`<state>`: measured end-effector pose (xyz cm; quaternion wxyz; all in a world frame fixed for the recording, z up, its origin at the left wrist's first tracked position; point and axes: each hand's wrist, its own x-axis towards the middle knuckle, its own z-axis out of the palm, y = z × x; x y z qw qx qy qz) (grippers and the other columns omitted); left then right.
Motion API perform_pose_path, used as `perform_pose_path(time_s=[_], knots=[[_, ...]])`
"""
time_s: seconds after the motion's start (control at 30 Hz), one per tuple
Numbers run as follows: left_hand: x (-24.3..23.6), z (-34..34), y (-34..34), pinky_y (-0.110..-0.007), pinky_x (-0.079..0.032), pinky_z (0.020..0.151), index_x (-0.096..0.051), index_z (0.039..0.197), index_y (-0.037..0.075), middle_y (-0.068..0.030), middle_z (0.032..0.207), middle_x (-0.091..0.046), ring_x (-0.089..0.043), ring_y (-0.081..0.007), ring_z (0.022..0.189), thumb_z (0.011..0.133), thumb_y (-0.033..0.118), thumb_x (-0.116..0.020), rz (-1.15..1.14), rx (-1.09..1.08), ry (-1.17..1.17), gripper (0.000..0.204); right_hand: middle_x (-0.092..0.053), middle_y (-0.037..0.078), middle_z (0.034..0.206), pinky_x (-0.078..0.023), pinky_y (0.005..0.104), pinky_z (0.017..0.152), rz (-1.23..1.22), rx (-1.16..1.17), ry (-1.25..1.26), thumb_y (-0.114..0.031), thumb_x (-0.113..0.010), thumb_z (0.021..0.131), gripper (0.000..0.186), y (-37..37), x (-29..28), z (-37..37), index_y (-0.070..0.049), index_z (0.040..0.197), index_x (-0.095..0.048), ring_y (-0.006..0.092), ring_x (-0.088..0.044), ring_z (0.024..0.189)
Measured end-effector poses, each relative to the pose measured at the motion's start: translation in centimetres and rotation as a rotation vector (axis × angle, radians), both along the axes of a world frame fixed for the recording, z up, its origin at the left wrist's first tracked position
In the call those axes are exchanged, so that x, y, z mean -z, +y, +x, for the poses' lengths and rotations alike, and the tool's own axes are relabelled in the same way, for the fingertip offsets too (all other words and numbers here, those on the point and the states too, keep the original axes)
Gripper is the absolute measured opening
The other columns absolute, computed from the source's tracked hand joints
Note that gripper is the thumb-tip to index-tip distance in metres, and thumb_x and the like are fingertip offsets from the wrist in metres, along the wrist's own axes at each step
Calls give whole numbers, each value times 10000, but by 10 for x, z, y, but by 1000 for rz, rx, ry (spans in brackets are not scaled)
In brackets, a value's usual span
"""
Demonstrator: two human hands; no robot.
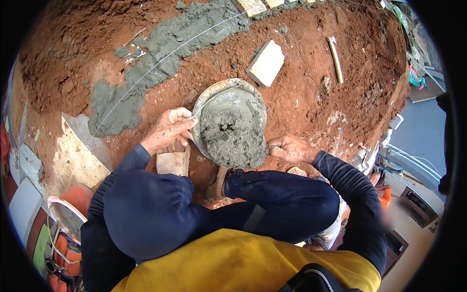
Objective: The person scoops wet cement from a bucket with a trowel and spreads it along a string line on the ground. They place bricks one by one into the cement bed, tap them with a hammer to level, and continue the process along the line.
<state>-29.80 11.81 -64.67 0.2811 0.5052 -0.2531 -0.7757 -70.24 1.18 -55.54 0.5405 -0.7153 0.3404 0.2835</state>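
Between my knees and the mortar bed is a round pail (205, 95) of wet grey mortar (233, 131). The mortar lies heaped against its near side, while the far inner wall shows only a smeared coat. My left hand (170, 129) is closed on the left rim, thumb on top and fingers curling below. On the opposite side, my right hand (291, 148) grips the rim in a closed fist. The pail's underside is hidden, so I cannot tell whether it rests on the soil.
Beyond the pail, a strip of grey mortar (163, 46) lies on red soil under a taut string (160, 62). A pale block (266, 63) and a hammer (335, 61) lie farther right. Another block (172, 163) sits below my left hand. A person in orange (384, 197) is at right.
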Motion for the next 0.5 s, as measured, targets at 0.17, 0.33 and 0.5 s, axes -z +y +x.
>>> perform_pose_path(time_s=[0.17, 0.33, 0.5], knots=[[1, 4, 10, -277, -613, 647, -665, 1227, 5, -94, 1056, -727, -733, -159, 862, 1040, 353, -678, 19, -60, 32, 395, -660, 144, 801, -519, 397, 790, 94, 159, -52, -275, -584, 1017, 290, -3, -34, 14, -8, 1015, -698, 220, -662, 807], [17, 42, 47, -474, -521, 989, -676, 1250, 32, -138, 1098, -758, -724, -341, 1044, 981, 339, -703, -250, -262, -659, 409, -470, 19, 682, -449, 333, 635, 105, 130, 131, -331, -559, 1045, 361, -50, -84, 69, -28, 857, -612, 123, -486, 654], [49, 133, 65, -533, -338, 1194, -700, 1214, 57, -129, 1084, -769, -710, -373, 1057, 952, 277, -666, -668, -168, -1943, 343, -503, 1, 644, -410, 325, 549, -123, -10, 12, -367, -496, 1021, 377, -119, -106, 177, -38, 878, -613, 114, -479, 574]])
